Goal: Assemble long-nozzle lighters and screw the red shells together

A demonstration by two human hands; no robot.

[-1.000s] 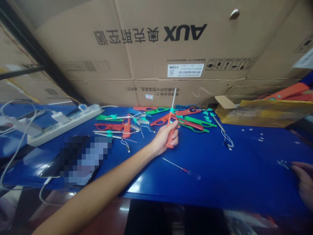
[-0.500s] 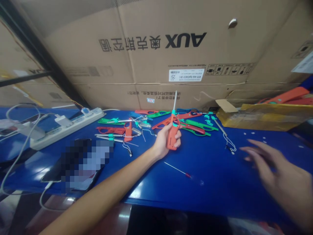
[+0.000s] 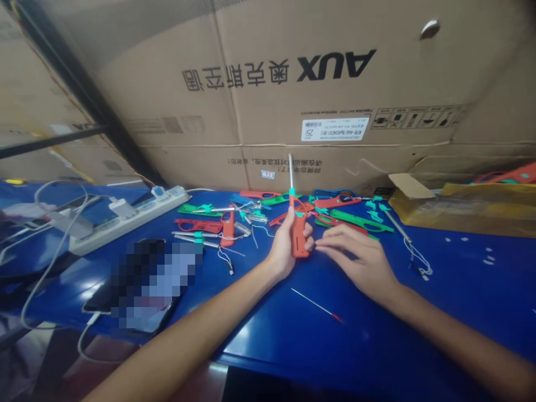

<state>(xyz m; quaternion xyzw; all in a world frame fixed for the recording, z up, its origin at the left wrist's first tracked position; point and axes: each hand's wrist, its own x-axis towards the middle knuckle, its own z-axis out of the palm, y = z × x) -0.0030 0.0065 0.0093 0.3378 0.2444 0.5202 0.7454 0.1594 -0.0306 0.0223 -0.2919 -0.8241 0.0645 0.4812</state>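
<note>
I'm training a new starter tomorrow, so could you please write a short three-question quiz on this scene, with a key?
1. Multiple choice: which hand is wrapped around the upright orange-red lighter? A) left; B) right; C) neither.
2. True or false: the screwdriver lies on the blue table, apart from the right hand.
3. Fill in: the big Latin letters on the cardboard behind read ____.

Key:
1. A, the left hand.
2. True.
3. AUX, printed upside down from here.

Single head-worn view, facing forward and down; left hand and right hand near, mid-frame; cardboard across upper frame
</note>
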